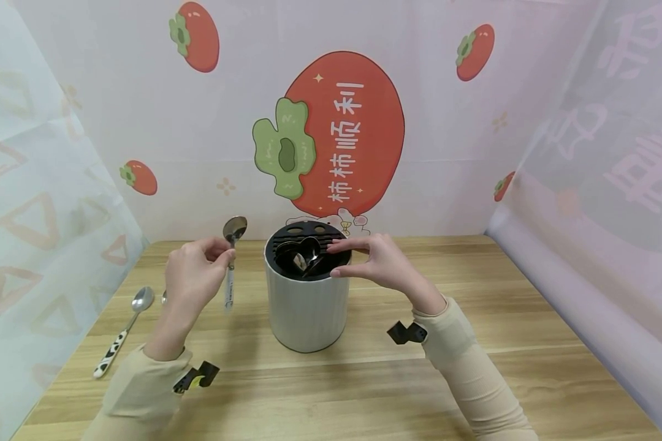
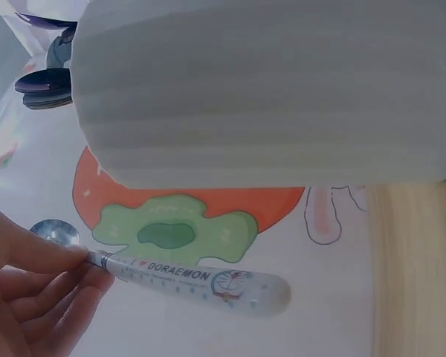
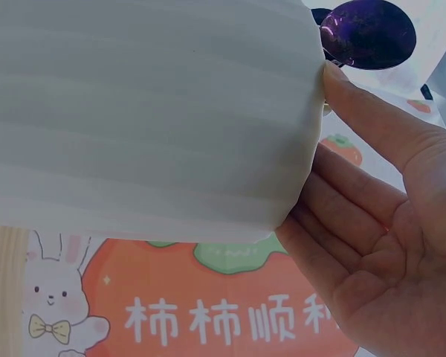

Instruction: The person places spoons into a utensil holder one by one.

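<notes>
My left hand (image 1: pixel 194 272) pinches a spoon (image 1: pixel 229 286) at its neck, left of the utensil holder. Its bowl points up and its pale handle hangs down; the left wrist view shows DORAEMON lettering on that handle (image 2: pixel 201 282). White and ribbed, the utensil holder (image 1: pixel 308 312) stands upright with a black slotted top (image 1: pixel 295 231). Dark, shiny spoons (image 1: pixel 310 250) rise from its front opening. At the holder's right rim, my right hand (image 1: pixel 383 263) rests with thumb and fingers spread and fairly straight; in the right wrist view the thumb (image 3: pixel 372 111) lies at the rim.
A spoon with a cow-patterned handle (image 1: pixel 111 352) lies on the wooden table (image 1: pixel 331 392) at the left. Near the left wrist, another spoon (image 1: pixel 164 297) is mostly hidden. Behind the table hangs a persimmon-printed cloth (image 1: pixel 436 184), with cloth sides left and right.
</notes>
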Demonstrator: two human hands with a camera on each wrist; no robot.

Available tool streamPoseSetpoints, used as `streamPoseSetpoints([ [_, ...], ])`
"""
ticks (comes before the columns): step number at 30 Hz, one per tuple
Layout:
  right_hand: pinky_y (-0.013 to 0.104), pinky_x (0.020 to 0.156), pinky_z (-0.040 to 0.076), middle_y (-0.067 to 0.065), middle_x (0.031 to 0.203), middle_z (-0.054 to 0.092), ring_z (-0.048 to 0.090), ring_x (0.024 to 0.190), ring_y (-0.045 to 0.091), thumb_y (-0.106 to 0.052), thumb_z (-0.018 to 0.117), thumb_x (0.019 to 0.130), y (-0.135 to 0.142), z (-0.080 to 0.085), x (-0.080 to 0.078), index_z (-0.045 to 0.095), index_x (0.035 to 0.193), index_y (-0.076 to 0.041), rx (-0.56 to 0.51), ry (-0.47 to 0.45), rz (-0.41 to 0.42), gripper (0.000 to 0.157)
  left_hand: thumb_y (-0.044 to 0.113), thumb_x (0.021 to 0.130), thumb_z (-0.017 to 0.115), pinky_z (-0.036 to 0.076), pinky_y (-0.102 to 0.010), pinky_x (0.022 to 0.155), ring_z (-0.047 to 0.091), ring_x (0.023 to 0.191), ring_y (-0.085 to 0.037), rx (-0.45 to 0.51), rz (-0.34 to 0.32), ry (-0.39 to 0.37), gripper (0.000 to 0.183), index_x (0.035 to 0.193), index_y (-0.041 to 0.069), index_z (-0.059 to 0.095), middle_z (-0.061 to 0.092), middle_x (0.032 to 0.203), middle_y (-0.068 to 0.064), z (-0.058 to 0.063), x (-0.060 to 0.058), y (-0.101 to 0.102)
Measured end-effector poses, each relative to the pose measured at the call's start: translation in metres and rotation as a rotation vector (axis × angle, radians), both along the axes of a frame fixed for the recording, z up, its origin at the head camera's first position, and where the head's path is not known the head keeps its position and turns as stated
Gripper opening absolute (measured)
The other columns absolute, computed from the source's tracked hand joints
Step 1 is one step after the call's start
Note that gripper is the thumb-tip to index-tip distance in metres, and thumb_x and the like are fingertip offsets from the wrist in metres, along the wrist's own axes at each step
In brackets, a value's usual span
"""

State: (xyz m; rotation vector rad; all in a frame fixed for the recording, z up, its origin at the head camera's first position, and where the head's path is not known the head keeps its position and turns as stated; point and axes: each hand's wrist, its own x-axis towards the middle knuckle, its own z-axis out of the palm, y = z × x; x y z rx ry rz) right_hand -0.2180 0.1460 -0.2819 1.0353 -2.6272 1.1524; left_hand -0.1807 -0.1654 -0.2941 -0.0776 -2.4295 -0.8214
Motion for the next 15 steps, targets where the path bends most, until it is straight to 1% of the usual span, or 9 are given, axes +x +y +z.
streamPoseSetpoints([
  [8, 0.031, 0.103, 0.043, -0.003, 0.120, 0.066, 0.058, 0.117, 0.008, -0.031, 0.080, 0.075, 0.0003, -0.0008, -0.0004, 0.071, 0.112, -0.019, -0.003, 0.011, 0.005, 0.039, 0.014, 0.086, 0.066, 0.041, -0.030, 0.064, 0.064, 0.065, -0.022, 0.039, -0.002, 0.068, 0.010, 0.082, 0.006, 0.071, 0.070, 0.072, -0.007, 0.0035, 0.0007, 0.0060],
  [15, 0.031, 0.103, 0.043, -0.003, 0.120, 0.066, 0.058, 0.117, 0.007, -0.031, 0.080, 0.075, 0.0006, -0.0014, -0.0006, 0.071, 0.111, -0.019, -0.012, 0.013, 0.004, 0.039, 0.012, 0.085, 0.068, 0.040, -0.024, 0.061, 0.062, 0.062, -0.019, 0.056, -0.014, 0.111, 0.009, 0.080, 0.006, 0.071, 0.070, 0.070, -0.006, 0.0069, 0.0016, 0.0104],
])
